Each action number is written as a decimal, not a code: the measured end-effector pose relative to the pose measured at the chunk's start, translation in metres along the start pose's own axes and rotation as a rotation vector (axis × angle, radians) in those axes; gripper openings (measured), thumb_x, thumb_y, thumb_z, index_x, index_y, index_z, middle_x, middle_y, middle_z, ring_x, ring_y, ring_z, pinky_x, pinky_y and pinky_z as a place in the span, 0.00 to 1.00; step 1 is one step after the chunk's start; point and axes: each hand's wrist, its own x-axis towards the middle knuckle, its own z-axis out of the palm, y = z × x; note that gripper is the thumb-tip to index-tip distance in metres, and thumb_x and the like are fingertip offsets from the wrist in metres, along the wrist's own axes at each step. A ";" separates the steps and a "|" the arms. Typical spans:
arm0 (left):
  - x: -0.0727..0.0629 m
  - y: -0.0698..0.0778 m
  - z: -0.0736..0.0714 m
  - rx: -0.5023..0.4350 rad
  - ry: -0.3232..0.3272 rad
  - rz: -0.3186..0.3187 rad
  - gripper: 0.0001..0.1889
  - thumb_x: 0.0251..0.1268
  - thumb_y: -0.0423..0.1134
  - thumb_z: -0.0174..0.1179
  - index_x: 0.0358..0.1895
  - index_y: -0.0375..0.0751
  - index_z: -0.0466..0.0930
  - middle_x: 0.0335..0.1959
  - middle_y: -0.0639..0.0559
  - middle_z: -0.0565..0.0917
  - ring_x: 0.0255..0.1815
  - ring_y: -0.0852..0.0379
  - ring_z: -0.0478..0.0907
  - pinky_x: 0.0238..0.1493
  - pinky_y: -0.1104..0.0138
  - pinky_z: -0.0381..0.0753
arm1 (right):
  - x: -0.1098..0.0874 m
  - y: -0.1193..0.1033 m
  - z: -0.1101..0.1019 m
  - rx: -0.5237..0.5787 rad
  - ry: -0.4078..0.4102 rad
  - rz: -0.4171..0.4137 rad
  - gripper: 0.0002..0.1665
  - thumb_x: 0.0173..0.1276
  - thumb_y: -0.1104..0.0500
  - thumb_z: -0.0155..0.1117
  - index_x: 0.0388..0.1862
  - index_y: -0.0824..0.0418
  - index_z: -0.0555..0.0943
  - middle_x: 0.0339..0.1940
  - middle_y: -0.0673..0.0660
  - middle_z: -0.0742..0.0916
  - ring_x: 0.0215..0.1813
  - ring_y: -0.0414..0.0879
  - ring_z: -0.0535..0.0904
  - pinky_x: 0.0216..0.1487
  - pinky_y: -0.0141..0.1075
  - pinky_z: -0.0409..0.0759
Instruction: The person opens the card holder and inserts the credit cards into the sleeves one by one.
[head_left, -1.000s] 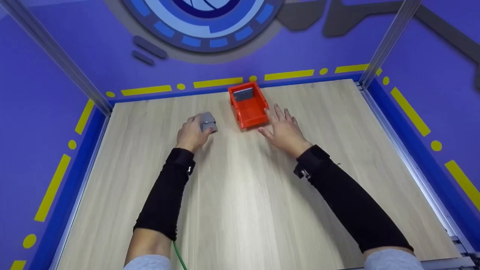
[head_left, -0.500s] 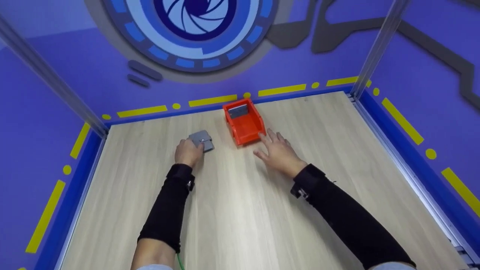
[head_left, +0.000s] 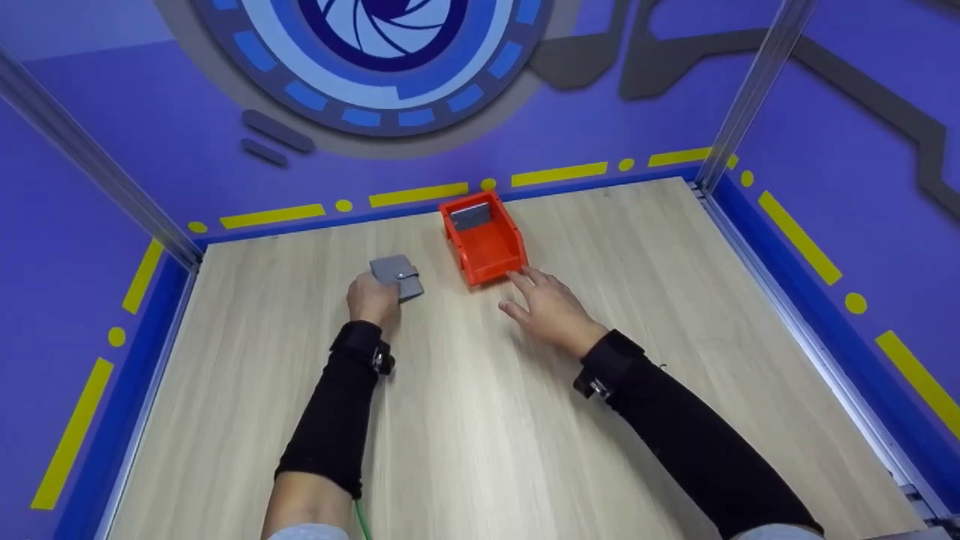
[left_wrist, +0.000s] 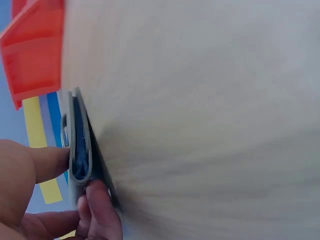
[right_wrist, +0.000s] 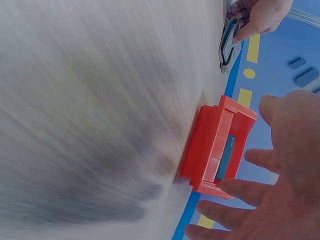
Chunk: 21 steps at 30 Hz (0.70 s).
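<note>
A grey wallet [head_left: 396, 273] with a snap strap is close over the table, left of a red open-front bin [head_left: 491, 251]. My left hand [head_left: 373, 298] pinches the wallet's near left edge. In the left wrist view, the thumb lies on one face of the folded wallet [left_wrist: 80, 145], and curled fingers press the other. My right hand [head_left: 553, 311] is spread, with fingertips right at the bin's near right corner. The right wrist view has those straight fingers [right_wrist: 227, 215] in front of the bin [right_wrist: 212, 145]; nothing is in that hand.
A dark, flat, card-like piece [head_left: 471, 216] stands against the bin's back wall inside. The wooden tabletop [head_left: 480, 420] ends at a blue back wall [head_left: 337, 176] with yellow marks, close behind the bin. Metal posts [head_left: 750, 97] rise at the back corners.
The head view has tilted upward. My left hand has slid toward the wallet's near edge, so more of its face shows. My right hand stays spread beside the bin.
</note>
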 end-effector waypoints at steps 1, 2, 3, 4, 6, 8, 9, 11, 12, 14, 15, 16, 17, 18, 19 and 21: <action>0.000 0.002 -0.002 -0.015 0.000 0.000 0.19 0.77 0.40 0.58 0.60 0.28 0.82 0.60 0.36 0.87 0.57 0.44 0.83 0.60 0.54 0.84 | 0.000 0.000 0.001 0.001 -0.001 -0.002 0.45 0.85 0.35 0.59 0.89 0.58 0.65 0.88 0.68 0.69 0.86 0.69 0.68 0.86 0.63 0.65; -0.001 0.004 -0.003 -0.030 0.001 0.000 0.18 0.76 0.40 0.58 0.59 0.30 0.82 0.59 0.37 0.86 0.56 0.45 0.83 0.59 0.55 0.83 | 0.001 0.000 0.002 0.001 0.000 -0.004 0.44 0.85 0.36 0.60 0.88 0.58 0.66 0.87 0.68 0.70 0.85 0.69 0.69 0.86 0.63 0.66; -0.002 0.007 -0.004 -0.046 0.003 0.010 0.18 0.75 0.40 0.58 0.58 0.30 0.82 0.58 0.38 0.86 0.55 0.45 0.82 0.58 0.55 0.83 | 0.001 -0.001 0.002 -0.002 0.001 -0.009 0.43 0.85 0.37 0.60 0.88 0.59 0.67 0.86 0.68 0.71 0.85 0.68 0.70 0.86 0.63 0.67; -0.003 0.010 -0.005 -0.059 0.007 0.021 0.18 0.74 0.40 0.57 0.57 0.31 0.82 0.57 0.39 0.87 0.54 0.46 0.81 0.58 0.55 0.82 | 0.001 -0.001 0.002 -0.006 0.004 -0.015 0.42 0.86 0.38 0.60 0.87 0.59 0.68 0.85 0.68 0.73 0.84 0.68 0.71 0.85 0.62 0.68; -0.008 0.019 -0.007 -0.096 0.016 0.051 0.21 0.74 0.40 0.58 0.63 0.31 0.82 0.61 0.37 0.87 0.59 0.44 0.84 0.63 0.52 0.84 | 0.001 -0.002 -0.001 -0.002 0.008 -0.030 0.38 0.86 0.40 0.61 0.84 0.60 0.72 0.82 0.68 0.77 0.82 0.66 0.74 0.83 0.61 0.71; -0.014 0.028 -0.010 -0.133 0.032 0.089 0.22 0.75 0.41 0.59 0.65 0.32 0.82 0.63 0.36 0.87 0.62 0.44 0.85 0.64 0.51 0.86 | 0.002 -0.003 -0.004 0.021 0.014 -0.044 0.34 0.85 0.44 0.62 0.79 0.62 0.77 0.78 0.67 0.82 0.79 0.64 0.78 0.81 0.59 0.74; -0.017 0.033 -0.011 -0.152 0.040 0.112 0.22 0.75 0.41 0.59 0.65 0.32 0.82 0.62 0.36 0.87 0.61 0.43 0.86 0.63 0.50 0.86 | 0.002 -0.004 -0.005 0.036 0.021 -0.052 0.31 0.85 0.45 0.63 0.77 0.63 0.80 0.75 0.66 0.84 0.78 0.63 0.80 0.80 0.58 0.76; -0.023 0.042 -0.014 -0.186 0.063 0.152 0.21 0.76 0.41 0.62 0.63 0.32 0.83 0.58 0.37 0.88 0.58 0.43 0.87 0.59 0.51 0.87 | 0.003 -0.006 -0.010 0.073 0.045 -0.069 0.26 0.84 0.48 0.64 0.70 0.64 0.85 0.68 0.65 0.89 0.71 0.61 0.86 0.75 0.56 0.81; -0.027 0.046 -0.015 -0.205 0.070 0.169 0.20 0.76 0.41 0.63 0.63 0.32 0.83 0.57 0.37 0.88 0.56 0.44 0.87 0.57 0.52 0.87 | 0.003 -0.007 -0.012 0.092 0.058 -0.075 0.24 0.84 0.50 0.65 0.67 0.64 0.87 0.64 0.64 0.91 0.67 0.60 0.88 0.72 0.55 0.83; -0.036 0.052 -0.016 -0.236 0.077 0.199 0.20 0.75 0.41 0.64 0.62 0.32 0.84 0.54 0.38 0.88 0.53 0.45 0.87 0.55 0.54 0.86 | 0.003 -0.012 -0.018 0.118 0.087 -0.081 0.20 0.84 0.51 0.65 0.61 0.63 0.90 0.57 0.62 0.94 0.59 0.57 0.91 0.65 0.53 0.87; -0.040 0.055 -0.017 -0.250 0.076 0.211 0.20 0.75 0.41 0.65 0.62 0.31 0.84 0.53 0.39 0.88 0.52 0.46 0.86 0.54 0.55 0.85 | 0.003 -0.014 -0.020 0.128 0.101 -0.081 0.18 0.83 0.52 0.65 0.58 0.62 0.91 0.53 0.60 0.94 0.55 0.56 0.91 0.61 0.52 0.89; -0.046 0.057 -0.017 -0.260 0.073 0.220 0.20 0.75 0.41 0.65 0.62 0.32 0.84 0.52 0.39 0.88 0.52 0.46 0.86 0.54 0.56 0.84 | 0.003 -0.017 -0.023 0.137 0.112 -0.082 0.17 0.84 0.52 0.65 0.56 0.62 0.91 0.50 0.59 0.95 0.52 0.54 0.92 0.58 0.50 0.90; -0.051 0.060 -0.016 -0.271 0.068 0.231 0.20 0.74 0.42 0.66 0.61 0.32 0.85 0.52 0.40 0.88 0.51 0.47 0.86 0.53 0.56 0.84 | 0.002 -0.021 -0.026 0.149 0.121 -0.080 0.16 0.84 0.52 0.65 0.55 0.61 0.92 0.48 0.58 0.95 0.49 0.53 0.91 0.56 0.49 0.90; -0.056 0.062 -0.016 -0.280 0.063 0.242 0.20 0.74 0.42 0.66 0.61 0.32 0.85 0.52 0.40 0.88 0.51 0.48 0.86 0.53 0.57 0.84 | 0.002 -0.025 -0.029 0.159 0.130 -0.080 0.15 0.84 0.52 0.65 0.54 0.60 0.92 0.47 0.58 0.95 0.48 0.52 0.91 0.55 0.48 0.90; -0.062 0.064 -0.015 -0.290 0.060 0.255 0.20 0.74 0.42 0.67 0.61 0.32 0.85 0.51 0.41 0.89 0.50 0.48 0.86 0.53 0.57 0.84 | 0.001 -0.030 -0.031 0.170 0.139 -0.084 0.15 0.84 0.52 0.65 0.53 0.60 0.92 0.46 0.57 0.95 0.47 0.51 0.90 0.55 0.47 0.90; -0.072 0.068 -0.013 -0.309 0.058 0.286 0.19 0.72 0.42 0.67 0.59 0.33 0.86 0.50 0.41 0.90 0.49 0.49 0.87 0.52 0.58 0.86 | 0.000 -0.038 -0.036 0.194 0.156 -0.097 0.14 0.84 0.52 0.66 0.52 0.60 0.92 0.46 0.57 0.94 0.46 0.51 0.89 0.54 0.46 0.90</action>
